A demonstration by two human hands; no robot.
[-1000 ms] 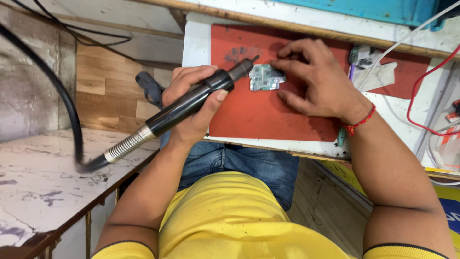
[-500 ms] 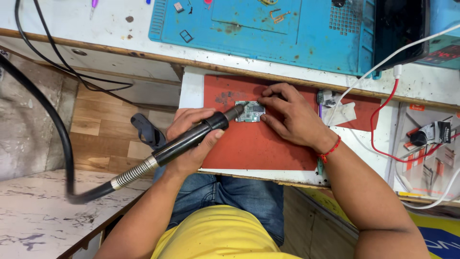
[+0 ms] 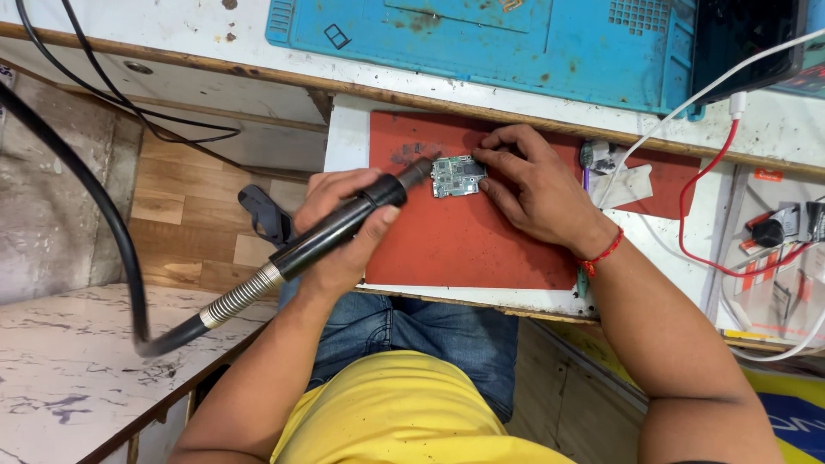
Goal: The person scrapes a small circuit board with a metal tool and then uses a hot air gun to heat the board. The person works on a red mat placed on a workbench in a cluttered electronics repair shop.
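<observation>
Screen: one dark, unlit rectangular screen (image 3: 743,43) at the top right, beside the blue mat (image 3: 516,43), with a white cable crossing it.
Labels: small orange tag (image 3: 767,175) on the white surface at right; red-and-white striped printed card (image 3: 760,275) below it, partly under red wires.
Packages: none.

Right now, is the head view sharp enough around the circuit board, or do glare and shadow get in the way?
Head view: evenly lit, no glare; circuit board in focus, though its parts are too small to read; soft shadow under the right hand; slight wide-angle bending at the edges.
</observation>
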